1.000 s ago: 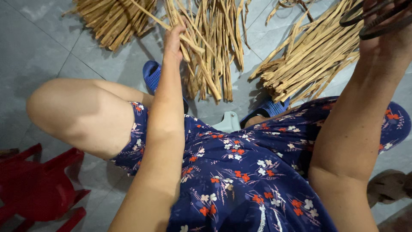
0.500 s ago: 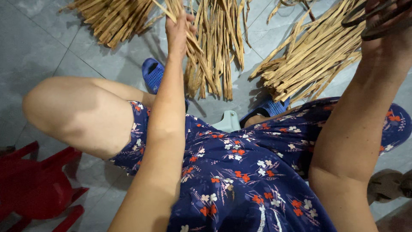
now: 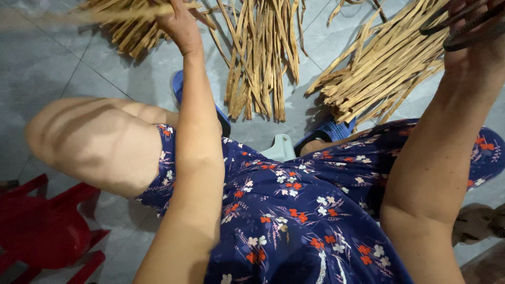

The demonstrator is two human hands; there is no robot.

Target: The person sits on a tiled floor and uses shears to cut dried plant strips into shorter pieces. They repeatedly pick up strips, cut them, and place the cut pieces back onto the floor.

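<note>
Currently, the left hand is reaching forward along an outstretched arm, and its fingers are closing around a few dried straw strips, which are streaking toward the upper left in motion blur. These gripped strips are lying above the left straw bundle, which is resting on the grey tiled floor.

The right hand is being held up at the upper right edge of the view. Dark curved strands are crossing in front of it, and its fingers are appearing to curl around them, though the frame edge is cutting off the grip, so the exact hold cannot be told.

Taking the middle straw bundle as the landmark:
- The left straw bundle is lying to its left, well apart.
- The right straw bundle is fanning out to its right, near it.
- A blue sandal is sitting just below and left of it, partly hidden by the left arm.
- A second blue sandal is sitting below and right of it, touching the lower ends of the right straw bundle.
- A pale plastic piece is showing directly below it, between the knees.

A navy floral dress is covering the lap. A red plastic stool is standing far below and left of the landmark.
</note>
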